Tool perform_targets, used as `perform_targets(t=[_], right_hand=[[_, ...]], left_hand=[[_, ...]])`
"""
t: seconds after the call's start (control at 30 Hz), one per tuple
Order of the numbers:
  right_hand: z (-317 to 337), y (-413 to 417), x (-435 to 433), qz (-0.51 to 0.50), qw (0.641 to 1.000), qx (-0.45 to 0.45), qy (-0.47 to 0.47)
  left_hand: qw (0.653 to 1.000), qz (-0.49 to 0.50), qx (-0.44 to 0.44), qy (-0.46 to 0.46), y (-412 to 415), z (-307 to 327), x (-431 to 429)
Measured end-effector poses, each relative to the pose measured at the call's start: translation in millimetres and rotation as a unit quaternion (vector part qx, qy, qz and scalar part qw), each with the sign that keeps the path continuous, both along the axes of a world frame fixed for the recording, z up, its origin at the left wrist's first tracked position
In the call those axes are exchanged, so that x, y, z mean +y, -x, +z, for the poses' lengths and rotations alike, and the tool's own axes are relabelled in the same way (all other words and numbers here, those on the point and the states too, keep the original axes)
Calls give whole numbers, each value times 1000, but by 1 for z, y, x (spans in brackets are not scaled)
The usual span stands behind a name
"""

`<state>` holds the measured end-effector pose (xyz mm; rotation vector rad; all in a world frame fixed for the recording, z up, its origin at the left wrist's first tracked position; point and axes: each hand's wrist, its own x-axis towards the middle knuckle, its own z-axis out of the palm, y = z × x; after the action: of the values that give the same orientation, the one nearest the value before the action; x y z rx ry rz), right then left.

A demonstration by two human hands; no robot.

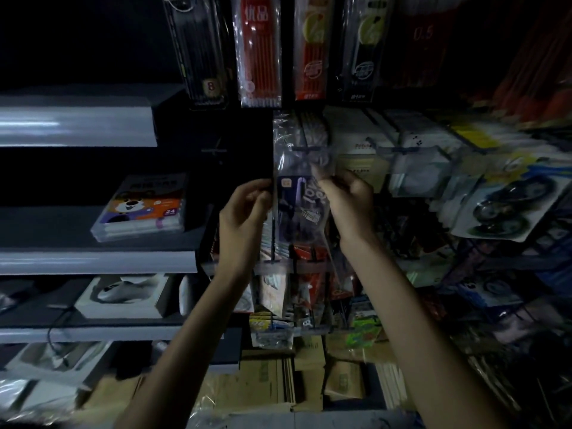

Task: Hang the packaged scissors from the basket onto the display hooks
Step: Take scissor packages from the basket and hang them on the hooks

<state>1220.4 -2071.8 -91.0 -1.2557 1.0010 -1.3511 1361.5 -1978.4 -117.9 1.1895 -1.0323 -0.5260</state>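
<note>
- Dim stationery-shop aisle: grey shelves [93, 258] to the left, a rack of hanging goods to the right; no basket is in view.
- Nearest, at the bottom of the view: brown cardboard boxes [272, 379] lie under two bare forearms that reach up and forward.
- Left hand [244, 209]: fingers and thumb pinch the left edge of the clear plastic scissors package with a purple card [298, 196], about midway up it.
- Right hand [349, 199]: fingers pinch the package's upper right part, higher than the left grip and nearer the dark metal display hook [309, 149].
- Package: one in hand, long axis upright, held between the two hands in front of the rack. Its top edge stands above both grips, level with the hook; whether the hang hole is already on the hook cannot be told.
- Judged next move: push the top straight back along the hook, the right hand guiding.
- Behind it: similar packages already hang, too blurred to count.
- Farthest, above: four hanging packs of pens [260, 51], two black and two red.
- Counts: two hands, one held package.
</note>
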Motion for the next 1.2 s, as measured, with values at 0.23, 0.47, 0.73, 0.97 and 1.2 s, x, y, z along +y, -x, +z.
perform_targets(t=[0.23, 0.47, 0.73, 0.97, 1.2], right_hand=[[-6, 13, 8, 17, 999, 20, -24], [-39, 20, 35, -17, 993, 99, 54], [-55, 16, 50, -75, 953, 259, 140], [-49, 0, 36, -63, 946, 291, 125], [-45, -16, 18, -96, 926, 349, 109]], left_hand=[[998, -17, 6, -59, 0, -37, -16], [999, 51, 9, -4, 9, -35, -16], [999, 8, -30, 9, 10, -50, -2], [996, -7, -74, -40, -2, -52, -22], [995, 32, -77, -51, 2, -43, -43]])
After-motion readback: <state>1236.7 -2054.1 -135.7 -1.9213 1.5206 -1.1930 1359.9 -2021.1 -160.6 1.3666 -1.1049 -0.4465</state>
